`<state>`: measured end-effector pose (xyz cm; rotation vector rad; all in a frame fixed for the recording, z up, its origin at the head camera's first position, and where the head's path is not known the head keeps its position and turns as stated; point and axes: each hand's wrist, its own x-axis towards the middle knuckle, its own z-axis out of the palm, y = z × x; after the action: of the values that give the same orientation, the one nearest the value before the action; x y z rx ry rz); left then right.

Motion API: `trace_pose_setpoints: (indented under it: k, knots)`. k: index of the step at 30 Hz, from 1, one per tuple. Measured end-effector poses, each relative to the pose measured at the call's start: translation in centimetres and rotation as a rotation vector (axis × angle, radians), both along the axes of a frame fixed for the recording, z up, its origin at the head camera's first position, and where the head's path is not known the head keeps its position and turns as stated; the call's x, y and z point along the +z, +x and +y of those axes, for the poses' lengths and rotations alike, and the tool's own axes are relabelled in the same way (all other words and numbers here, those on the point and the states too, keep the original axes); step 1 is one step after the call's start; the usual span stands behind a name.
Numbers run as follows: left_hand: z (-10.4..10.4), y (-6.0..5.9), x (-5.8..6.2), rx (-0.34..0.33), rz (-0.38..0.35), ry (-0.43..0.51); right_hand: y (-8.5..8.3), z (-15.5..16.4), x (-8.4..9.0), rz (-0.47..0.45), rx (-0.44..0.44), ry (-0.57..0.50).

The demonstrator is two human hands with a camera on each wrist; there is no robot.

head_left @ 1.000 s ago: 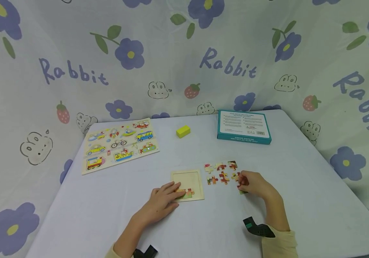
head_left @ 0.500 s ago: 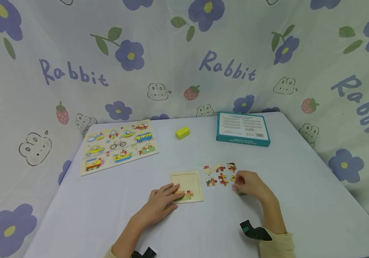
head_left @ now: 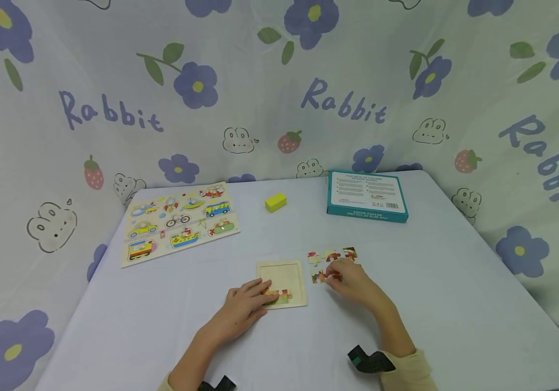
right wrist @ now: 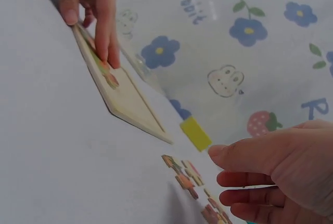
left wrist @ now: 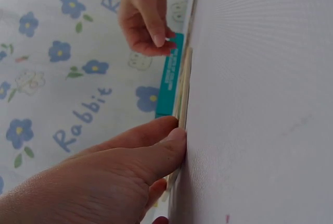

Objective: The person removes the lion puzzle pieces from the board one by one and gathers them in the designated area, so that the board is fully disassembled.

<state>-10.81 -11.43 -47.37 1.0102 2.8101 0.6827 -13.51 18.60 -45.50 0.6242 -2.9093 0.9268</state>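
Observation:
My left hand [head_left: 241, 310] rests on a small square wooden puzzle tray [head_left: 284, 275], fingers fairly straight over its lower left part and thumb at its near edge. Joined puzzle pieces [head_left: 285, 296] lie along the tray's bottom, partly under the fingertips. To the right, my right hand [head_left: 356, 283] hovers over loose puzzle pieces [head_left: 315, 258], thumb and fingers bent together. It seems to pinch one puzzle piece, though the fingers mostly hide it. In the right wrist view, more loose pieces [right wrist: 186, 181] lie below the hand.
A vehicle puzzle board [head_left: 180, 224] lies at the back left. A yellow block [head_left: 276, 203] sits at the back middle, with a teal box [head_left: 367, 196] to its right. A floral curtain [head_left: 255, 70] hangs behind the white table [head_left: 455, 304].
My right hand has moved left from the right end of the loose pieces. The greenish piece beneath it no longer lies on the table there. My left hand has stayed on the tray.

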Motion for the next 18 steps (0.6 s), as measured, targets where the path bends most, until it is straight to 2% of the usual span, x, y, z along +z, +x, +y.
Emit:
trace_pose_setpoints:
  k: [8,12,18]
  knots:
    - [0.0,0.0,-0.2,-0.003,0.026,-0.004,0.6,-1.8,-0.4,0.117,0.134,0.017]
    - [0.0,0.0,-0.2,-0.004,0.034,-0.004,0.8,-2.6,-0.6,0.113,0.174,0.022]
    - [0.0,0.0,-0.1,-0.003,0.024,-0.006,1.0,-3.8,-1.2,0.071,0.208,0.093]
